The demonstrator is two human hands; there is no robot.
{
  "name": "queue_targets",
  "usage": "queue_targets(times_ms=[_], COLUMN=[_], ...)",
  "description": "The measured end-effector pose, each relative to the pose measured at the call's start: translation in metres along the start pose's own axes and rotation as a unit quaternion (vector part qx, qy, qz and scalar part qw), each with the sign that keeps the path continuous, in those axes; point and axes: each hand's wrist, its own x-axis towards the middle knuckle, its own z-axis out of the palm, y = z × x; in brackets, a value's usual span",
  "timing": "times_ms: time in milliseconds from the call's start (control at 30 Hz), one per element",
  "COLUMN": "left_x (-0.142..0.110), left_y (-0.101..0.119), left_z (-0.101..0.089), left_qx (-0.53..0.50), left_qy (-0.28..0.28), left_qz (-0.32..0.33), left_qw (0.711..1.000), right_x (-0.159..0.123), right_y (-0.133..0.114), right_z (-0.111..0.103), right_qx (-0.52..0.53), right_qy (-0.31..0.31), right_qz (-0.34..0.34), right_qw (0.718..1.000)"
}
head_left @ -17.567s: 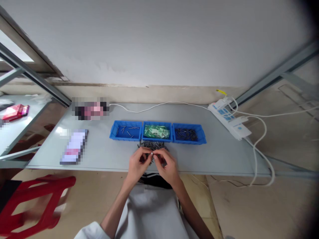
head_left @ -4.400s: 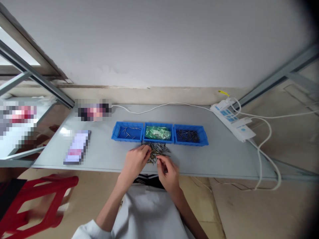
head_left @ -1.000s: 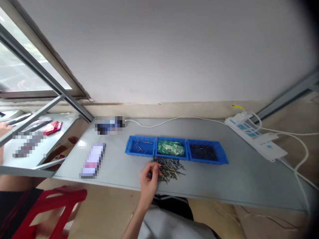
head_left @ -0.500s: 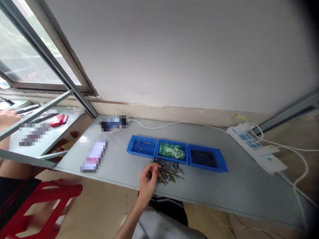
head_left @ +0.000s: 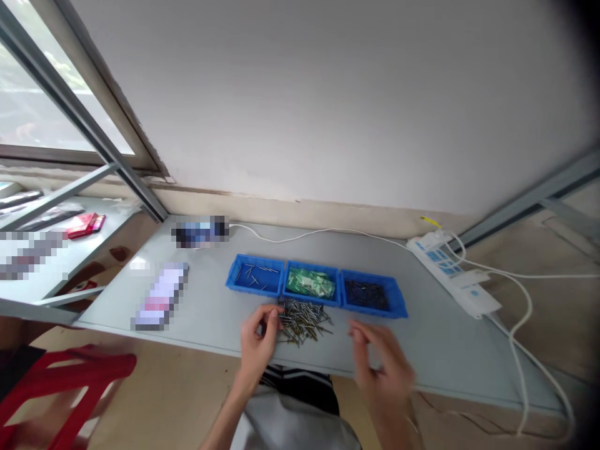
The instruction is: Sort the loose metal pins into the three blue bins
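Note:
A heap of loose screws (head_left: 307,322), silver and brass coloured, lies on the grey table in front of three blue bins. At its left edge is my left hand (head_left: 257,340), fingers curled and thumb close to the forefinger; whatever is between the tips is too small to make out. Right of the heap, apart from it, my right hand (head_left: 384,362) hovers over the table's front edge, smeared by motion. The left bin (head_left: 241,284) holds a few silver screws, the middle bin (head_left: 312,300) green-and-white packets with screws on them, and the right bin (head_left: 398,306) dark screws.
Two pixelated phone-like objects (head_left: 162,294) lie on the left of the table. A white power strip (head_left: 452,272) with cables sits at the right. A red stool (head_left: 70,387) stands at lower left, and a metal frame (head_left: 94,134) rises on the left.
My right hand has come into view at the right of the heap. My left hand remains at the heap's left edge. The whole view has shifted a little.

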Motion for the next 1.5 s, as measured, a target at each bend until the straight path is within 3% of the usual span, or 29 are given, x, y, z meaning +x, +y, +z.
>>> queue_targets(times_ms=[200,433,567,967,1500], left_x=[0.007,0.010,0.013,0.016,0.015], left_y=[-0.007,-0.010,-0.009,-0.009,-0.011], left_z=[-0.012,-0.008,-0.007,-0.009,-0.008], left_qx=[0.037,0.037,0.040,0.070,0.077], left_qy=[0.005,-0.089,-0.113,-0.146,-0.133], left_qz=[-0.023,-0.024,-0.025,-0.019,-0.023], left_qw=[0.999,0.995,0.992,0.987,0.988], right_x=[-0.016,-0.015,-0.014,-0.014,-0.014], right_y=[0.024,0.027,0.029,0.030,0.031], right_z=[0.025,0.037,0.036,0.038,0.037], right_qx=[-0.017,-0.040,-0.055,-0.072,-0.042], right_qy=[-0.081,-0.164,-0.197,-0.196,-0.191], right_qz=[0.002,0.006,-0.005,-0.001,-0.007], right_qw=[0.997,0.986,0.979,0.978,0.981])
